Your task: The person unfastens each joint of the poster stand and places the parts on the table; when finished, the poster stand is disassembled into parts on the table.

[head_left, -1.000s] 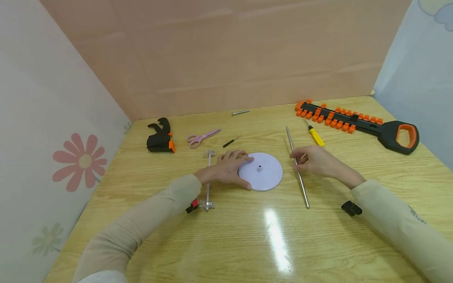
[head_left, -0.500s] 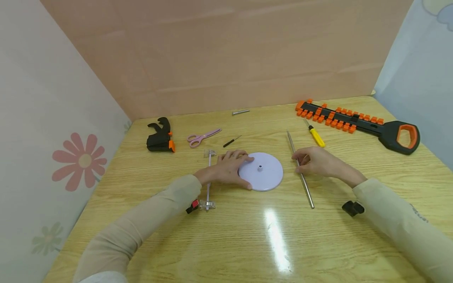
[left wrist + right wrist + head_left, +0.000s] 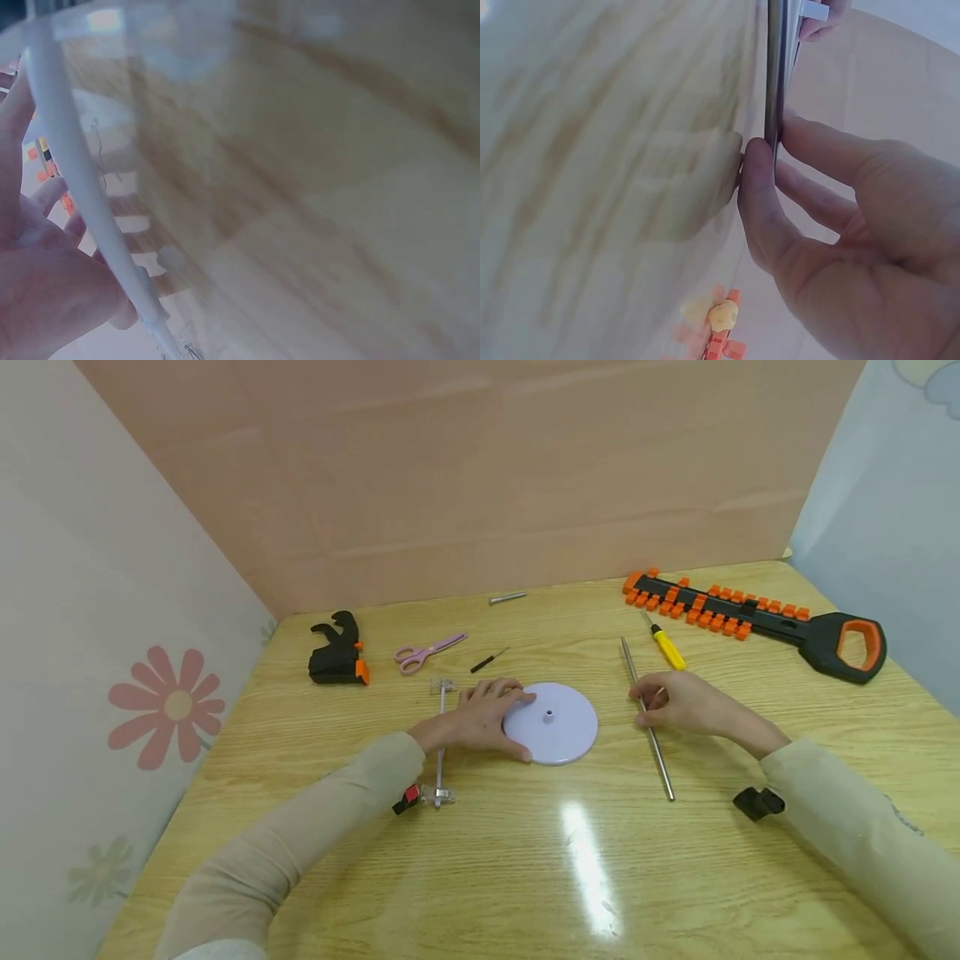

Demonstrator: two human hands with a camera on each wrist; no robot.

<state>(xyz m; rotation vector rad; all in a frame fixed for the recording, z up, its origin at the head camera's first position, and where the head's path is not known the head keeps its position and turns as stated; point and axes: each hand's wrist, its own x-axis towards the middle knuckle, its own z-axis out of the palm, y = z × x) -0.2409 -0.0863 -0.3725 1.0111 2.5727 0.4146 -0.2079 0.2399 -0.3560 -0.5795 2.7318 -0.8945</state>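
A: What sort of place is this?

B: A glossy wooden table (image 3: pixel 480 877) fills the lower frame of the head view, boxed in by a peach panel behind, a flower-printed wall on the left and a pale blue one on the right.

A: What lies closest to the camera?

B: Two beige sleeves come in from the bottom corners. Low and right of centre, a small black clip (image 3: pixel 757 802) lies just beside the right sleeve. Left of centre, a thin clear bar with a red end (image 3: pixel 438 752) runs partly under the left wrist.

A: And the hands?

B: The left hand (image 3: pixel 480 722) lies at mid-frame on the left rim of a white round disc (image 3: pixel 555 724), thumb and fingers curled round its edge. The left wrist view shows that white rim against the fingers. The right hand (image 3: pixel 686 703), right of centre, pinches a long steel rod (image 3: pixel 647 731) between thumb and fingertips. The rod lies slanted on the table, well apart from the disc. The right wrist view shows the thumb (image 3: pixel 761 202) pressed to the rod's side.

A: Farther back?

B: A yellow screwdriver (image 3: pixel 666 647) lies just beyond the right hand. Left of centre are a small black pin (image 3: pixel 489 659), pink scissors (image 3: pixel 427 652) and a black-and-orange clamp (image 3: pixel 339 650). A short metal piece (image 3: pixel 507 597) sits near the back panel, and an orange-and-black saw-shaped tool (image 3: pixel 757 618) crosses the upper right.
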